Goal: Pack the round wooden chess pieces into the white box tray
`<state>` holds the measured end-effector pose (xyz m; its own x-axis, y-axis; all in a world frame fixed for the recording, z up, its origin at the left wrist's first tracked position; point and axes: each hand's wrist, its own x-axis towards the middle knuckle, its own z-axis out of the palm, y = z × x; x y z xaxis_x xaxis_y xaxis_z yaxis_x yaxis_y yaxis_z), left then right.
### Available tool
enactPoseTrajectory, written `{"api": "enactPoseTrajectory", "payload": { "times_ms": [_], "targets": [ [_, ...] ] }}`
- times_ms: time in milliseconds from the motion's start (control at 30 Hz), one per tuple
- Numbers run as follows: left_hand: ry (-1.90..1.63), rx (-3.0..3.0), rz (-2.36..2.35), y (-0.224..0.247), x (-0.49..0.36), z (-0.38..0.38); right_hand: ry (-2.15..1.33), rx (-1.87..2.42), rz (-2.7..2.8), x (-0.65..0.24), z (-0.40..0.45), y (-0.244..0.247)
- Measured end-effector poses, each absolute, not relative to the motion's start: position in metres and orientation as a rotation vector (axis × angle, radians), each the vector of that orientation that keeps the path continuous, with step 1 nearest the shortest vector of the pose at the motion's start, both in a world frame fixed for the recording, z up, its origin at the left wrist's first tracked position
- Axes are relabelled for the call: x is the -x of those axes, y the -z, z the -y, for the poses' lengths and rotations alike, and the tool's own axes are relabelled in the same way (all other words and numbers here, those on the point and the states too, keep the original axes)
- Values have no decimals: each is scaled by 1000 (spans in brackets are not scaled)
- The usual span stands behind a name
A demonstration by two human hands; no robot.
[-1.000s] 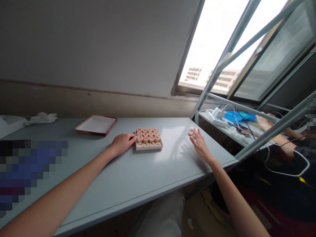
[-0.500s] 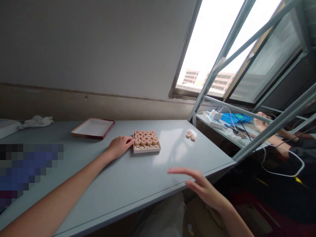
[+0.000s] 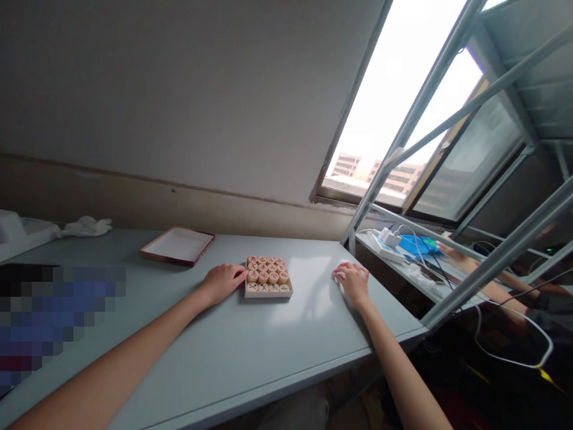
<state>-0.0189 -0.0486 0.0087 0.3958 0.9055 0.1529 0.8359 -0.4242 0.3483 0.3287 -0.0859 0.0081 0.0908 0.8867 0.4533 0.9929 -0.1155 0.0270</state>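
Observation:
A shallow open box (image 3: 268, 294) of round wooden Chinese chess pieces (image 3: 273, 277) sits on the grey desk. The pieces lie in rows, the front row marked dark and the rows behind in red. My left hand (image 3: 224, 283) rests on the desk, its fingertips and thumb closed at the box's left side. To the right of the box, my right hand (image 3: 353, 282) reaches down to the desk with fingers curled round the loose chess pieces, which it hides almost wholly.
The box's lid (image 3: 179, 245) lies inside up at the back left. White crumpled plastic (image 3: 87, 226) is further left. Metal bed-frame bars (image 3: 389, 161) rise at the desk's right end. Beyond them are a power strip (image 3: 387, 245), cables, a blue tray (image 3: 418, 245) and another person's arm (image 3: 470, 269).
My right hand has moved forward from the desk's front edge onto the loose chess pieces, covering them. My left hand stays at the box. The view has tilted slightly.

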Motion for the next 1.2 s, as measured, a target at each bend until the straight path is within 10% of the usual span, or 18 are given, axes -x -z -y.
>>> {"api": "enactPoseTrajectory", "payload": {
  "times_ms": [600,1200],
  "targets": [
    [-472,-2445,-1553,-10,20,50,388,2307,1742,-317,103,-20],
    [-536,-2391,-1424,-15,25,51,116,1554,2174,-149,98,-28]
  ]
}}
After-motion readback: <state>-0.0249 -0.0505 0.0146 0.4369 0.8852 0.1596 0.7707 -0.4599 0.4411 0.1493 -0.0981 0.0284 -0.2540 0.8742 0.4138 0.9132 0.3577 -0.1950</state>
